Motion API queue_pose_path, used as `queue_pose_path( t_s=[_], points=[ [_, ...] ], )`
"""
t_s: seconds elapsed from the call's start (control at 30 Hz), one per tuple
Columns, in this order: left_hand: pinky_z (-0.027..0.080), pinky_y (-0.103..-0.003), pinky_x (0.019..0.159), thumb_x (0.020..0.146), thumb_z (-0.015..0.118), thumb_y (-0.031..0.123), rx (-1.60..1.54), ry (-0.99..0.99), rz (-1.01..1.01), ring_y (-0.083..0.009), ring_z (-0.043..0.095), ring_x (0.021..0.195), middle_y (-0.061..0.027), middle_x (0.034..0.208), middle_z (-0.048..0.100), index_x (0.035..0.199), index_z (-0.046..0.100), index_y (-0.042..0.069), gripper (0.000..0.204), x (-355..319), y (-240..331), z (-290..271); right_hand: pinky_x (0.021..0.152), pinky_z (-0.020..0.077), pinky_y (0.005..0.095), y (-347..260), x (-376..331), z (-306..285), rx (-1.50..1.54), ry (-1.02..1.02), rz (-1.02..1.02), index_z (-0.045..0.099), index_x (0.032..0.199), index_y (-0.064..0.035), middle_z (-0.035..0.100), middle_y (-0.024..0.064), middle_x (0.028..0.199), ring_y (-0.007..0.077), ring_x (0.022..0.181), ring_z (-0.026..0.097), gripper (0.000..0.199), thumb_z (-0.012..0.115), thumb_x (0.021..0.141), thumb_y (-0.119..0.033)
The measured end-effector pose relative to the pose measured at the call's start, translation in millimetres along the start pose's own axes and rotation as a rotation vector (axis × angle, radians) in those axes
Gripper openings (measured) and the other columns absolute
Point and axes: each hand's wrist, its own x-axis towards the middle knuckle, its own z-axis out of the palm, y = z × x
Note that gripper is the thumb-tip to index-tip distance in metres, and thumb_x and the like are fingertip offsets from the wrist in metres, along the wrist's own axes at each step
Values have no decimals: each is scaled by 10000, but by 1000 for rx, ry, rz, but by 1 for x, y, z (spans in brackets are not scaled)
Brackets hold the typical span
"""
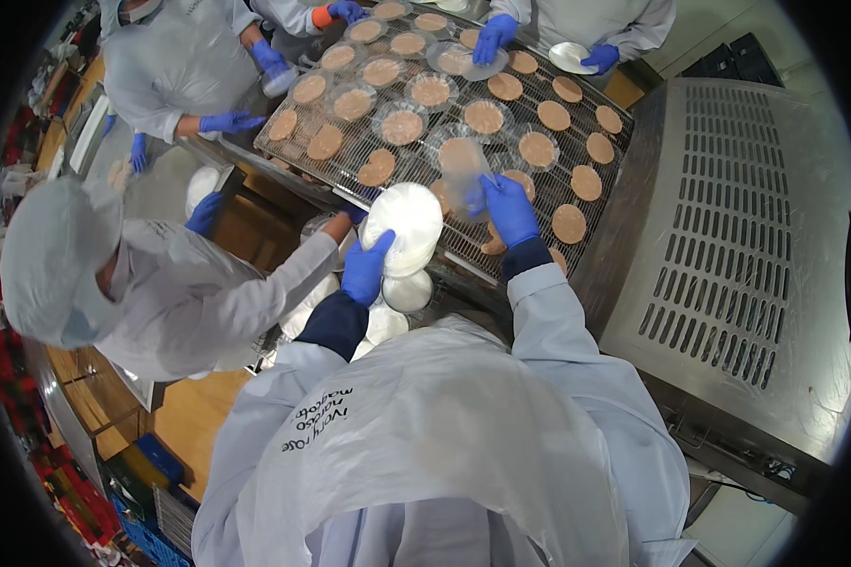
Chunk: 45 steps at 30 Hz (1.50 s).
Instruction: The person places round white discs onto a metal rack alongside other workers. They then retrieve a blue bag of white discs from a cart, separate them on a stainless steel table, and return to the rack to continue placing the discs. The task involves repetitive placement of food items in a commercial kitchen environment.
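My left hand (364, 271), in a blue glove, grips a thick stack of round white film sheets (405, 222) near the belt's front edge. My right hand (511, 210), also blue-gloved, pinches a single clear film sheet (463, 180) that is blurred by motion and hangs over the wire mesh belt. Flat round tan patties (568, 224) lie on the belt. Several farther ones, such as this patty (431, 91), have clear round sheets on them. Patties near my right hand are partly hidden by the sheet and the glove.
At right stands a slotted metal machine housing (719, 227) beside the belt. More white sheet stacks (408, 291) sit below my left hand. A co-worker (161, 274) reaches in from the left. Other gloved hands (494, 40) work at the far side and far left.
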Motion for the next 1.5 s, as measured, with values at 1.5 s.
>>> queue_pose_path(
  t_s=[1.5],
  points=[
    [568, -336, 755, 833, 739, 179, -126, 74, -31, -193, 670, 892, -95, 1084, 666, 1195, 589, -9, 435, -1, -139, 183, 843, 492, 288, 103, -1, -143, -89, -208, -164, 599, 1177, 41, 686, 102, 1024, 168, 920, 632, 297, 572, 930, -122]
  ],
)
